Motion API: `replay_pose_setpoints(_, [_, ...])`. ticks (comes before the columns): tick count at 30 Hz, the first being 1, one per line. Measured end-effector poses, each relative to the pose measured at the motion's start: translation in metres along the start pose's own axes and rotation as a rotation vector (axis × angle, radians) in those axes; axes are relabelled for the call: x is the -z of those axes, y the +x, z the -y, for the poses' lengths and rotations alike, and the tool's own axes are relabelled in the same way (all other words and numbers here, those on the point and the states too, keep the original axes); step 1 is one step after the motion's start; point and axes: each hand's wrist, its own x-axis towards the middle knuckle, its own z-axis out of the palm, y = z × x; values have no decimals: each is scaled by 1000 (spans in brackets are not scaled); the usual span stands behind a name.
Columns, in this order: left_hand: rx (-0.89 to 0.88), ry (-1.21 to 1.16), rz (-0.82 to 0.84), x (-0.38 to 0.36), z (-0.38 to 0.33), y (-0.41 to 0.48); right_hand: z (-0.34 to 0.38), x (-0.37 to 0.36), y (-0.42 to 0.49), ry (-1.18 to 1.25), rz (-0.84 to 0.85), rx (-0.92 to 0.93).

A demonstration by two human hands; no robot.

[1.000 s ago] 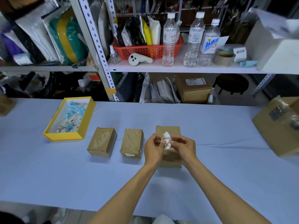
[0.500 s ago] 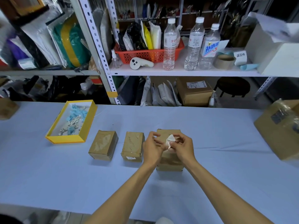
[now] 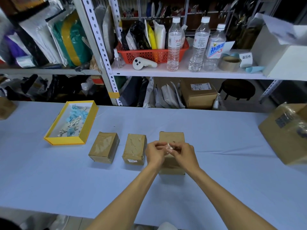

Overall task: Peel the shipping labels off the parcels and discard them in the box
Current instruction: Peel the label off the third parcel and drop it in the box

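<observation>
Three small brown parcels stand in a row on the pale blue table: a left parcel (image 3: pixel 104 147), a middle parcel (image 3: pixel 135 151) with a small white tag on its near face, and a right parcel (image 3: pixel 171 138). Above the right parcel my left hand (image 3: pixel 155 153) and my right hand (image 3: pixel 184 154) meet, and both pinch a crumpled white label (image 3: pixel 169 147) between their fingertips. The label is mostly hidden by my fingers. A yellow-rimmed box (image 3: pixel 66 141) with blue and white label scraps sits to the left of the parcels.
A large taped cardboard box (image 3: pixel 288 132) stands at the table's right edge, and another brown box (image 3: pixel 5 107) pokes in at the far left. Behind the table, metal shelves hold water bottles (image 3: pixel 174 45), a red basket (image 3: pixel 153 54), a tape roll (image 3: pixel 230 63) and bags.
The white label, seen flatter between my hands earlier, is now squeezed into a smaller crumple. My hands stay together over the right parcel.
</observation>
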Motion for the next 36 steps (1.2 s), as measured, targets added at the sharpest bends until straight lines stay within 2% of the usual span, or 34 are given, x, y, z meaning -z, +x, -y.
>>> replay_pose_setpoints(3, [-46,-31,64,2,-1,2,-8,2,1,-123,43,56])
replay_pose_setpoints(6, [-70,-19,154,-1,-7,4,-7,2,0,-33,-52,30])
replay_pose_setpoints(9, [-78,169,113,1,-6,9,-9,-2,2,94,-100,-31])
replay_pose_setpoints(12, [12,76,258,5,-3,9,-6,2,4,90,-94,-36])
replay_pose_setpoints(14, [-13,61,283,3,0,7,-6,6,7,38,-89,-21])
replay_pose_setpoints(20, [-67,-46,225,-4,1,0,-1,10,12,-225,-117,184])
replay_pose_setpoints(24, [-115,-141,197,-4,-4,1,1,11,2,-258,-143,309])
replay_pose_setpoints(27, [-105,-137,167,1,-6,6,5,16,0,-128,-26,209])
replay_pose_setpoints(31, [-139,-69,174,6,-9,10,15,23,5,258,-7,-33])
replay_pose_setpoints(36, [-156,5,146,6,-11,10,22,29,6,209,46,3])
